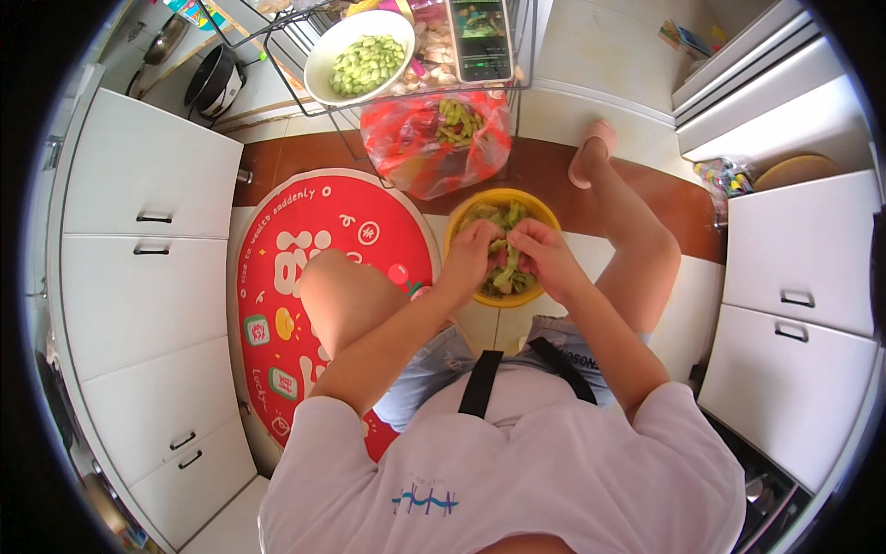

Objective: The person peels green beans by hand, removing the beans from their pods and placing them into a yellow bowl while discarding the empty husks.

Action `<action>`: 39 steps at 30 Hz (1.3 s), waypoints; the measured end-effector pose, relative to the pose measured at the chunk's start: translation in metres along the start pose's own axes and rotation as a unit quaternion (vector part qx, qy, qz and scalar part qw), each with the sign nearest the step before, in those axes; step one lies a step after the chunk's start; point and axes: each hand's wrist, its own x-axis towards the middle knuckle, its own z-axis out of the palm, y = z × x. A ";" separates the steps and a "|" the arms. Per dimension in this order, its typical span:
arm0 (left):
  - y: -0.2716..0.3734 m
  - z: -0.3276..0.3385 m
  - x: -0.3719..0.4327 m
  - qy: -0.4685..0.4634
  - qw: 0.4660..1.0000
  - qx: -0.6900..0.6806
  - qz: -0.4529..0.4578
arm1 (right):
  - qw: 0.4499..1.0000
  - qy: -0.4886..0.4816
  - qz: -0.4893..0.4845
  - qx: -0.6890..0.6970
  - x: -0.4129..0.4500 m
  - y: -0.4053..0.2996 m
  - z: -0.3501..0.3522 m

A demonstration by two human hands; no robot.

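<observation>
My left hand [475, 253] and my right hand [543, 253] meet above a yellow plastic basin [552, 208], fingers pinching a green bean pod [513, 257] between them. Empty-looking green pods [509, 285] fill the basin below. Farther forward, a red-and-clear plastic bag [415, 156] hangs or rests at the wire rack, with whole bean pods [460, 122] in its opening. On the rack, a white bowl [315, 62] contains shelled green beans [367, 64]. Which fingers bear the pod's weight cannot be made out.
The black wire rack [332, 109] also carries garlic bulbs [435, 45] and a phone [482, 41]. A round red mat [277, 228] lies at the left. White cabinets [149, 291] flank both sides. A black pot [214, 82] stands at the upper left.
</observation>
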 end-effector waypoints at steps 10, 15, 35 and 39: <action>0.022 -0.018 0.002 -0.055 0.990 -0.123 0.028 | 0.990 0.021 -0.118 -0.079 -0.009 -0.036 0.001; 0.029 -0.019 -0.004 -0.098 0.993 -0.062 0.021 | 0.986 -0.003 -0.118 -0.116 -0.013 -0.038 0.001; 0.019 -0.014 -0.008 0.089 0.823 0.399 0.393 | 0.968 0.060 -0.079 -0.232 -0.003 -0.021 0.013; 0.010 -0.016 -0.008 0.046 0.860 0.352 0.365 | 0.978 0.050 -0.076 -0.189 -0.006 -0.018 0.011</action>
